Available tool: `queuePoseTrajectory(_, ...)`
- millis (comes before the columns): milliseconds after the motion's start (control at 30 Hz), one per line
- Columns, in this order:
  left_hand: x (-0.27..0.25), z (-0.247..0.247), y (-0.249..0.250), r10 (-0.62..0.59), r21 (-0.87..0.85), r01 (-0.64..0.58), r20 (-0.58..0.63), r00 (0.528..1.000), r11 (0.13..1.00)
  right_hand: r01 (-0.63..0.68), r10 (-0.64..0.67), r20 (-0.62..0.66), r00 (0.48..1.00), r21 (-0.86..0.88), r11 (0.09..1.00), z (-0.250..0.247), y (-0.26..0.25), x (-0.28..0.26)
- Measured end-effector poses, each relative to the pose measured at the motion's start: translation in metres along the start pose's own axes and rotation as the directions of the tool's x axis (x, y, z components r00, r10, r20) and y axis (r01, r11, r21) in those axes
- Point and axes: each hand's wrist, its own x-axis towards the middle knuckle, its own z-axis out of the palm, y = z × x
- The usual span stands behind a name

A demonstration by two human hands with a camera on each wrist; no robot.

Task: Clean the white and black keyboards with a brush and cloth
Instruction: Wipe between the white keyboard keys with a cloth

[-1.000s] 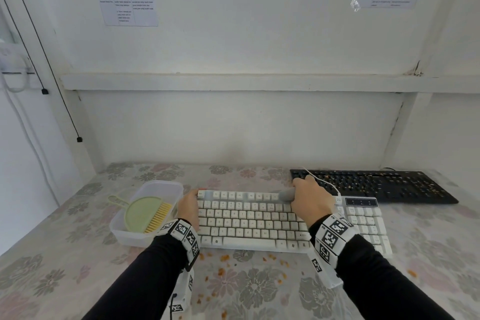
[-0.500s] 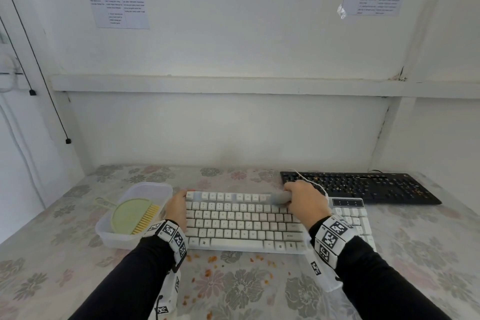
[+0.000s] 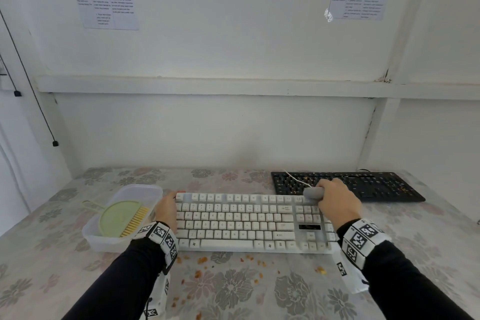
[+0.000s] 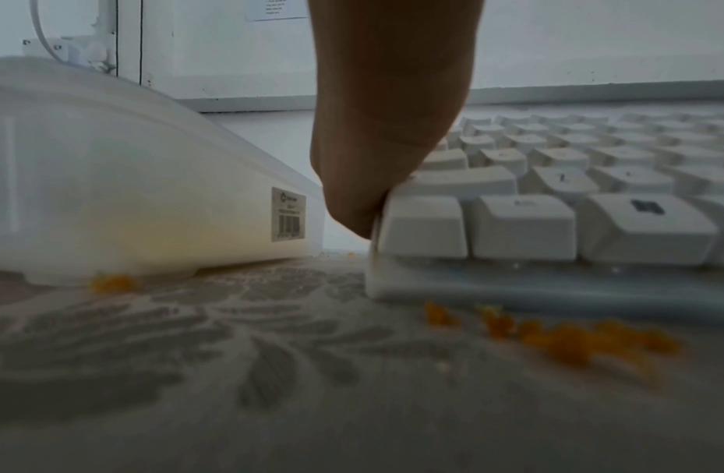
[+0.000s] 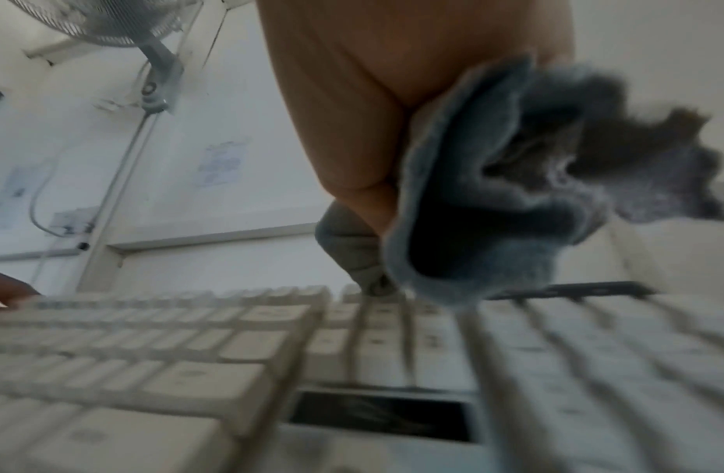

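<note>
The white keyboard (image 3: 241, 223) lies flat in the middle of the flowered table. My left hand (image 3: 167, 209) holds its left end, the thumb side pressed against the corner (image 4: 376, 204). My right hand (image 3: 335, 200) grips a bunched grey cloth (image 3: 313, 192) (image 5: 514, 192) over the keyboard's upper right keys, near the number pad. The black keyboard (image 3: 348, 186) lies behind, at the right, with orange crumbs among its keys. A green brush with yellow bristles (image 3: 122, 218) lies in a clear plastic tub (image 3: 145, 189).
Orange crumbs (image 3: 228, 265) are scattered on the tablecloth in front of the white keyboard. The tub (image 4: 129, 192) stands right beside the keyboard's left end. A white cable (image 3: 296, 178) runs over the black keyboard. The wall rises close behind the table.
My right hand has slid the cloth rightward along the top row, from the middle of the white keyboard to above the number pad. The left hand has stayed at the left end.
</note>
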Motion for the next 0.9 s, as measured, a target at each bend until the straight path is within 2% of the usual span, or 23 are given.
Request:
queuePoseTrajectory(133, -0.002, 0.002, 0.001, -0.004, -0.025, 0.004, 0.001, 1.000, 1.000, 0.161, -0.161, -0.004, 0.987, 0.094, 0.983, 0.012, -0.038, -0.008)
queuePoseTrajectory(233, -0.006, 0.002, 0.003, -0.004, -0.033, 0.004, -0.004, 1.000, 0.999, 0.280, -0.286, 0.019, 0.958, 0.151, 0.948, 0.023, -0.062, -0.008)
queuePoseTrajectory(333, -0.005, 0.002, 0.003, -0.015, -0.042, 0.015, 0.006, 1.000, 0.999, 0.317, -0.328, 0.047, 0.944, 0.161, 0.935, 0.031, -0.072, -0.004)
queuePoseTrajectory(667, -0.002, 0.001, 0.004, -0.044, -0.054, 0.044, 0.011, 0.999, 0.998, 0.108, -0.113, 0.045, 0.993, 0.088, 0.990, 0.023, -0.022, 0.008)
queuePoseTrajectory(900, -0.004, 0.000, 0.004, -0.048, -0.048, 0.048, 0.007, 0.999, 0.998, -0.065, 0.068, -0.031, 0.997, 0.083, 0.994, 0.008, 0.023, 0.011)
